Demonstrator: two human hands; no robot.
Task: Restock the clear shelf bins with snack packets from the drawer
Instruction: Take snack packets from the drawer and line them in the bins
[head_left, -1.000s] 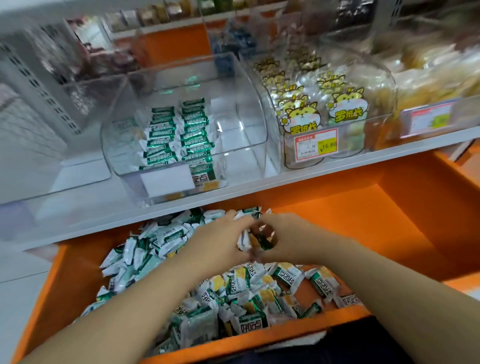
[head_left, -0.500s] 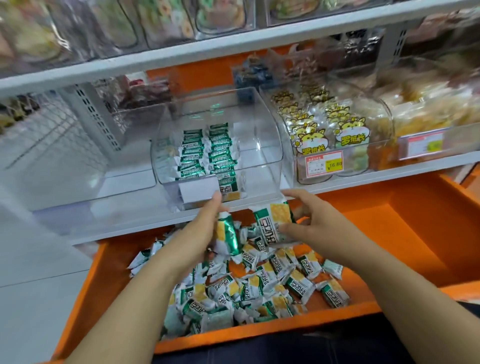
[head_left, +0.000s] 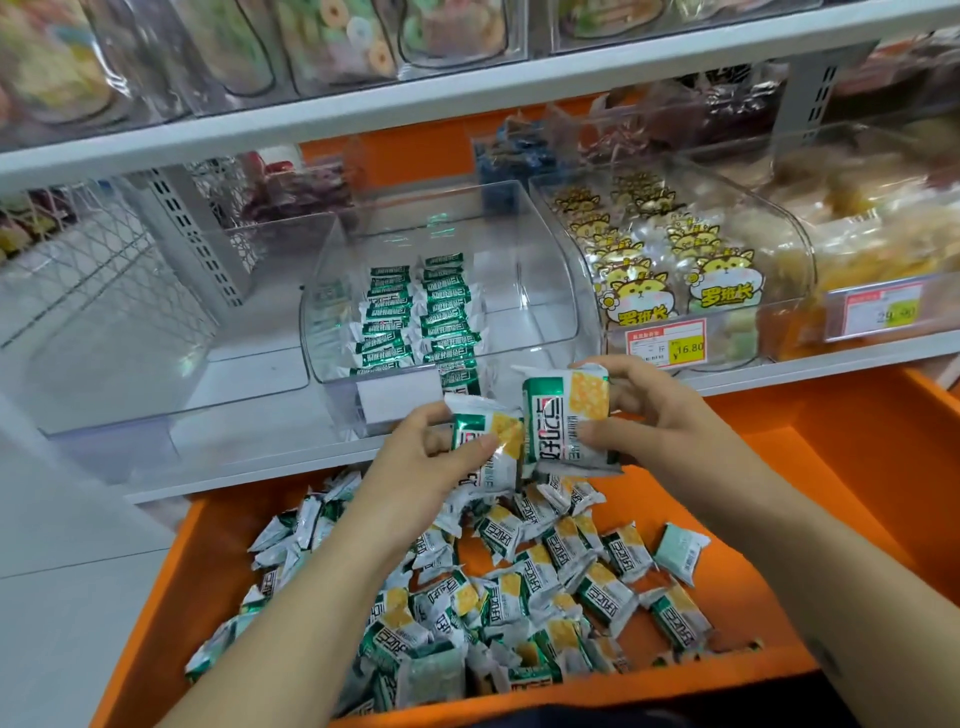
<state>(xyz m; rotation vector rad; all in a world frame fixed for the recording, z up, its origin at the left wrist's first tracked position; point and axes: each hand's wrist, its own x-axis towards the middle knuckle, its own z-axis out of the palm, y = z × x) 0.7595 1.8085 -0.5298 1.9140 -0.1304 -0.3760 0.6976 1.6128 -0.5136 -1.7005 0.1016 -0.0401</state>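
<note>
Snack packets lying in the orange drawer (head_left: 857, 467), standing in the clear bin (head_left: 530, 291), and being held just in front of the bin.

Two green-and-white packets with a yellow cracker print are being held side by side, touching, above the heap. The left packet (head_left: 488, 447) is tilting in the left hand (head_left: 421, 457), and the right packet (head_left: 566, 415) is sitting more upright in the right hand (head_left: 660, 415). Loose packets (head_left: 519, 597) are lying heaped across the drawer's left and middle. In the bin, two rows (head_left: 415, 317) of packets are standing on edge left of centre.
</note>
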